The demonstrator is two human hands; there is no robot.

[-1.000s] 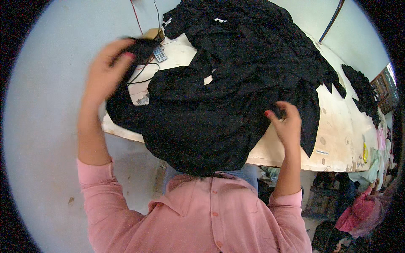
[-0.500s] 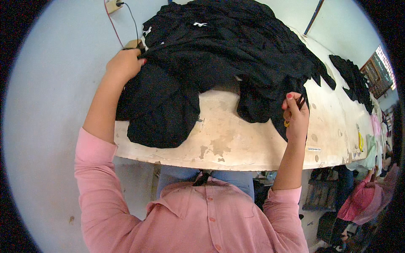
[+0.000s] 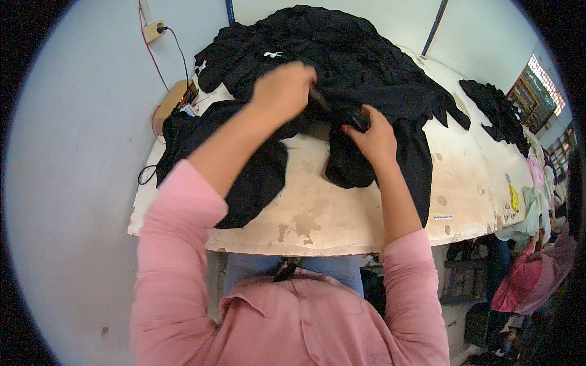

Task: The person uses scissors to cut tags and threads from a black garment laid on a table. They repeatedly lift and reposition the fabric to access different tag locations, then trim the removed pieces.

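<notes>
- Table (image 3: 317,229): worn pale top under the cloth.
- Black cloth (image 3: 342,49): heaped on the table's far side, flaps nearer. Looks soft, limp, bulky; grab loose edges.
- Left hand (image 3: 284,91): curled over cloth, blurred; grip unclear.
- Right hand (image 3: 375,140): apart from left, closed round dark item (image 3: 360,120), kind unclear.

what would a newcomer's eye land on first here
Most likely the big heap of black cloth, sprawling across the back and middle of the pale table. Next, probably the left hand, blurred, and the right hand, close together over the cloth near its middle. Far right, a small yellow thing stands out near the table's edge.
</notes>
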